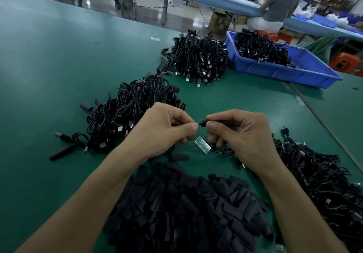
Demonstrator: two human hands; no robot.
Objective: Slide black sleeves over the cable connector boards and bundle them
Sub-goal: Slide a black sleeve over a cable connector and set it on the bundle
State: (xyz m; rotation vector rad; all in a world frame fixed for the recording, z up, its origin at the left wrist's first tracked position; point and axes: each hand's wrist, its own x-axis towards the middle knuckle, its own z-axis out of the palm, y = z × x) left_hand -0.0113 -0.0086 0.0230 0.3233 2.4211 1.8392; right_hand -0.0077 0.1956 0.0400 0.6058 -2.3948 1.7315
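My left hand (167, 131) and my right hand (241, 134) meet above the green table. The right hand grips a black sleeve (220, 122) between thumb and fingers. The left hand pinches a thin black cable (199, 124) at the sleeve's left mouth. A small green connector board (203, 145) shows just below the two hands; whether a finger holds it I cannot tell. A big heap of loose black sleeves (186, 213) lies in front of me between my forearms.
Piles of black cables lie at the left (127, 113), further back (198, 58) and at the right (318, 178). A blue bin (290, 72) with more cables stands at the back right. A seated person (277, 7) works at another table beyond.
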